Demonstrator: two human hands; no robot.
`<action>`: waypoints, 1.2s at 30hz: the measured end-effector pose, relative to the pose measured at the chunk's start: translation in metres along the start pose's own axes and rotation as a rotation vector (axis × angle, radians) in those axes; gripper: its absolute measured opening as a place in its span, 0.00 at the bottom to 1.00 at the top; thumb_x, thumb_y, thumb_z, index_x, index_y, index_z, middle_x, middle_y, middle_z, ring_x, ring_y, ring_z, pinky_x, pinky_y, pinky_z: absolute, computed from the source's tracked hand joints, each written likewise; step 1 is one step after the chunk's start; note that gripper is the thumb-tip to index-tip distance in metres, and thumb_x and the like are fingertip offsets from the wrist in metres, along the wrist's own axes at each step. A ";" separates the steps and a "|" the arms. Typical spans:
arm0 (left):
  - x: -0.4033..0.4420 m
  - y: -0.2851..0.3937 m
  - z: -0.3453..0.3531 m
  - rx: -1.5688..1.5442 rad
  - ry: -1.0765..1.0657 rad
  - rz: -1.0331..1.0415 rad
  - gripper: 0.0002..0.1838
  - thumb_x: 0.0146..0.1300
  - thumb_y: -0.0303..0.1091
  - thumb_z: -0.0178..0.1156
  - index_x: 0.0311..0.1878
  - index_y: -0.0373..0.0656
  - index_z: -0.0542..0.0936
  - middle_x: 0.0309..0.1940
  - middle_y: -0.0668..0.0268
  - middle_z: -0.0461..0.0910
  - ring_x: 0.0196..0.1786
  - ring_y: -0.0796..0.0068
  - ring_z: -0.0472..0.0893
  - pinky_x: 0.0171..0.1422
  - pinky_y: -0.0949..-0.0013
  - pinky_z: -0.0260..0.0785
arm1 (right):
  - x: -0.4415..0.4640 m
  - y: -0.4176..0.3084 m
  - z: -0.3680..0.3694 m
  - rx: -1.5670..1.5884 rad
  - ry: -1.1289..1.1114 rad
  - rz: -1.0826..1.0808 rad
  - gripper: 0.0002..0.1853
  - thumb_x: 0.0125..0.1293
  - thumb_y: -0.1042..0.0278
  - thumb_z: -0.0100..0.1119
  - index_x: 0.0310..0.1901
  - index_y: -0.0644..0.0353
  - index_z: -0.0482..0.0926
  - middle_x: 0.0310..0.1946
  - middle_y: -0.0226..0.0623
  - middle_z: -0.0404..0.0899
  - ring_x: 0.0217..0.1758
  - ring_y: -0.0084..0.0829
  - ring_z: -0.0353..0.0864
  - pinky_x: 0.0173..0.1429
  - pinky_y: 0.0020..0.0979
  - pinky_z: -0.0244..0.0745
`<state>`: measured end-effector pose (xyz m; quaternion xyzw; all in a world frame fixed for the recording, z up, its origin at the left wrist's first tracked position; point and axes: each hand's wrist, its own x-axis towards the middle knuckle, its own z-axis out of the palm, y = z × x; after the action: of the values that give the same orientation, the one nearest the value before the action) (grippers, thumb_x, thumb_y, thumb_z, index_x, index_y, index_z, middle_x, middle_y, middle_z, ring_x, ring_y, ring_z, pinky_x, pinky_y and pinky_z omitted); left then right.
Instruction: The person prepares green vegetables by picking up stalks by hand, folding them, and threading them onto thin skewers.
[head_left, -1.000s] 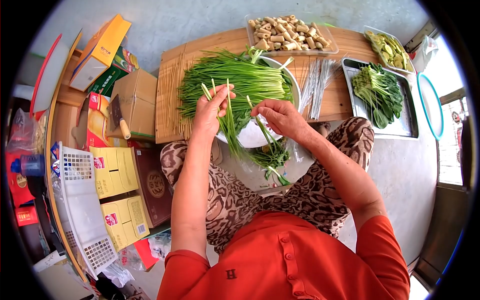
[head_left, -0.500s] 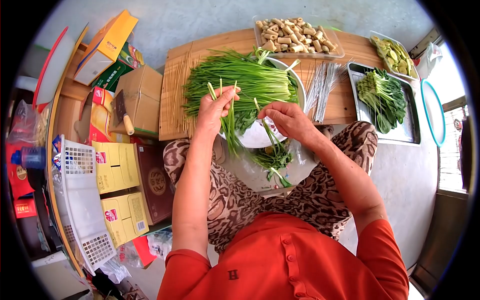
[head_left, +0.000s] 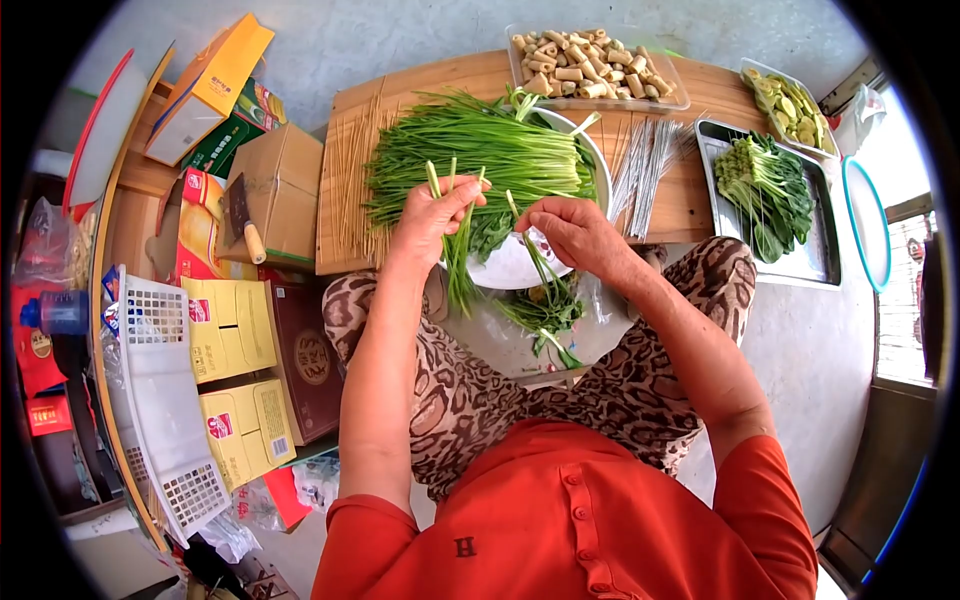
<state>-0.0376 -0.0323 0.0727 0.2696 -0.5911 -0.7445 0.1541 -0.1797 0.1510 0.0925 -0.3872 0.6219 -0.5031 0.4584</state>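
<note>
At a white bowl [head_left: 603, 180] heaped with green stalks [head_left: 490, 150], the left hand [head_left: 432, 222] pinches several loose stems [head_left: 459, 272], the right hand [head_left: 572, 234] another stem [head_left: 513, 206]; a clear tray [head_left: 684, 100] holds tan pieces [head_left: 590, 68], a metal tray [head_left: 817, 262] leafy greens [head_left: 766, 195].

I'm watching through one head-worn camera that faces forward and steeply down over the wearer's red button-front shirt [head_left: 520, 525], which is closest to the lens. The left hand [head_left: 432, 222] and right hand [head_left: 572, 238] come farther out, above mid-frame, with the wooden table [head_left: 470, 75] beyond. My very wide, rounded view bends the white perforated plastic rack [head_left: 160, 410] along the left.
</note>
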 end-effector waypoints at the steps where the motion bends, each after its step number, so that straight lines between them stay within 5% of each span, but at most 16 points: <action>1: -0.001 -0.001 0.003 0.009 -0.030 -0.016 0.13 0.61 0.37 0.64 0.44 0.38 0.82 0.29 0.74 0.77 0.25 0.91 0.65 0.24 0.85 0.53 | 0.000 0.000 0.000 0.013 0.002 0.014 0.12 0.70 0.64 0.50 0.38 0.62 0.81 0.19 0.22 0.67 0.22 0.16 0.62 0.26 0.22 0.59; 8: 0.001 -0.015 0.023 0.119 -0.089 -0.086 0.10 0.60 0.33 0.64 0.42 0.39 0.82 0.25 0.77 0.75 0.23 0.90 0.66 0.24 0.83 0.54 | 0.014 0.018 0.002 -0.003 0.051 -0.008 0.13 0.70 0.64 0.49 0.37 0.63 0.81 0.16 0.20 0.65 0.18 0.14 0.59 0.22 0.21 0.55; 11: 0.002 -0.018 0.029 0.159 0.000 0.016 0.08 0.58 0.30 0.65 0.39 0.40 0.80 0.26 0.76 0.76 0.27 0.87 0.70 0.31 0.80 0.62 | 0.019 0.019 -0.001 0.088 0.105 0.037 0.11 0.69 0.63 0.52 0.37 0.62 0.79 0.15 0.21 0.66 0.15 0.14 0.61 0.19 0.22 0.56; 19: 0.006 -0.036 0.040 0.352 -0.117 0.128 0.10 0.58 0.27 0.66 0.41 0.40 0.77 0.31 0.75 0.76 0.33 0.88 0.71 0.36 0.80 0.64 | 0.031 0.026 0.003 0.205 0.194 -0.030 0.07 0.65 0.67 0.59 0.37 0.63 0.77 0.20 0.24 0.74 0.15 0.12 0.63 0.16 0.19 0.54; 24: -0.002 -0.016 0.033 0.188 -0.262 -0.108 0.15 0.67 0.39 0.56 0.50 0.38 0.77 0.34 0.72 0.77 0.30 0.84 0.74 0.34 0.80 0.65 | 0.035 0.028 0.001 0.207 0.233 -0.103 0.05 0.65 0.70 0.58 0.35 0.63 0.77 0.21 0.23 0.74 0.17 0.11 0.63 0.18 0.18 0.56; 28: 0.002 -0.021 0.025 0.208 -0.059 0.146 0.18 0.71 0.40 0.50 0.52 0.37 0.78 0.40 0.65 0.79 0.35 0.78 0.78 0.40 0.75 0.70 | 0.033 0.022 -0.007 0.239 0.284 -0.017 0.05 0.65 0.70 0.59 0.33 0.62 0.77 0.20 0.21 0.74 0.16 0.10 0.61 0.18 0.18 0.53; 33: 0.003 -0.022 0.025 0.433 -0.034 0.200 0.15 0.67 0.36 0.56 0.49 0.35 0.79 0.37 0.67 0.81 0.37 0.79 0.78 0.44 0.74 0.71 | 0.030 0.022 -0.005 0.227 0.260 -0.003 0.05 0.65 0.70 0.59 0.33 0.61 0.77 0.20 0.21 0.73 0.16 0.10 0.61 0.18 0.18 0.52; 36: 0.002 -0.027 0.037 0.198 -0.079 0.110 0.08 0.61 0.29 0.62 0.42 0.37 0.79 0.31 0.71 0.80 0.35 0.83 0.77 0.43 0.79 0.70 | 0.029 0.022 0.000 0.253 0.238 -0.020 0.06 0.65 0.69 0.59 0.33 0.61 0.77 0.19 0.21 0.73 0.15 0.10 0.61 0.17 0.18 0.52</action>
<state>-0.0587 0.0032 0.0521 0.2208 -0.6813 -0.6829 0.1440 -0.1881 0.1278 0.0653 -0.2703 0.5997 -0.6241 0.4218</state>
